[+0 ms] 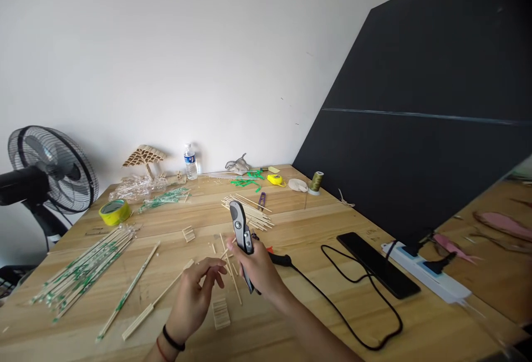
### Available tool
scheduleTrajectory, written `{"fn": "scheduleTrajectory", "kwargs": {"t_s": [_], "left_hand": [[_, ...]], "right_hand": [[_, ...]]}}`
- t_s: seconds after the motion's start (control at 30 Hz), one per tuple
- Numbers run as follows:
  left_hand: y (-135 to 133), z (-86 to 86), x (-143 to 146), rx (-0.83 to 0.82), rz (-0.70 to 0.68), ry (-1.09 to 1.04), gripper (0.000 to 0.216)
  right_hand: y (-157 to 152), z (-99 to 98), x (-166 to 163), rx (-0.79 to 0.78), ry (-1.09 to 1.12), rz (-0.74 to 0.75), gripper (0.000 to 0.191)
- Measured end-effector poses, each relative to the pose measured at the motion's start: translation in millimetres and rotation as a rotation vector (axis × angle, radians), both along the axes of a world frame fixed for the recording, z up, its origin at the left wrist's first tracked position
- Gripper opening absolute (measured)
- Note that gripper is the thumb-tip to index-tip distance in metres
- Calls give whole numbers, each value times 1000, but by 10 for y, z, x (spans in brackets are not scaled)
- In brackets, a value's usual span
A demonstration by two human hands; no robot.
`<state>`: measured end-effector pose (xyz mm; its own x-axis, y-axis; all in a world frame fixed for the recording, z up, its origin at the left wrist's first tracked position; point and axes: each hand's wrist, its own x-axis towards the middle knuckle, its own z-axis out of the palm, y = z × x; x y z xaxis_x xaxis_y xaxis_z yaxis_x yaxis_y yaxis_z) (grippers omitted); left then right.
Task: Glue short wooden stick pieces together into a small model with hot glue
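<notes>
My right hand (pixel 260 268) is wrapped round grey and black shears (pixel 239 222), which stand nearly upright with bolts showing on the side. My left hand (pixel 197 290) is close on the left, its fingers curled and their tips drawn together by thin wooden sticks (pixel 234 281). Whether a stick is pinched there I cannot make out. Just below the hands lies a small slatted panel of short sticks (pixel 220 313). A second, smaller slatted piece (pixel 188 234) rests farther back. A black-handled corded tool (pixel 281 260) lies beyond my right wrist, partly hidden.
Bundled sticks in green-marked wrap (pixel 89 265) and yellow tape (pixel 114 212) lie left, near a fan (pixel 54 168). Loose sticks (pixel 253 212), a tape measure (pixel 275 179), a bottle (pixel 190 162) and a stick-built tree model (pixel 144 157) are behind. A phone (pixel 378 264) and power strip (pixel 428 270) lie right.
</notes>
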<state>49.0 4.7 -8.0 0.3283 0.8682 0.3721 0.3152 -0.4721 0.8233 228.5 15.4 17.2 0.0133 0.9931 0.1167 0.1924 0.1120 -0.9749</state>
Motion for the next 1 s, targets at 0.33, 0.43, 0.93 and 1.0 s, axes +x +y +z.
{"fn": "scheduleTrajectory", "kwargs": {"t_s": [0.33,0.43,0.93,1.0], "left_hand": [[348,-41,-785,-11,381,496,34],[434,-163,-841,-35,295,612,18],[17,120,-508,-521,44,119,53],[1,142,-520,-627,8,61,56]], "right_hand": [[271,-171,-139,6,321,-147,56],[292,-267,-126,-2,351,-182,57],[-32,-180,-226,-107,374,-20,49],[-54,-183,-231,-100,364,-21,48]]}}
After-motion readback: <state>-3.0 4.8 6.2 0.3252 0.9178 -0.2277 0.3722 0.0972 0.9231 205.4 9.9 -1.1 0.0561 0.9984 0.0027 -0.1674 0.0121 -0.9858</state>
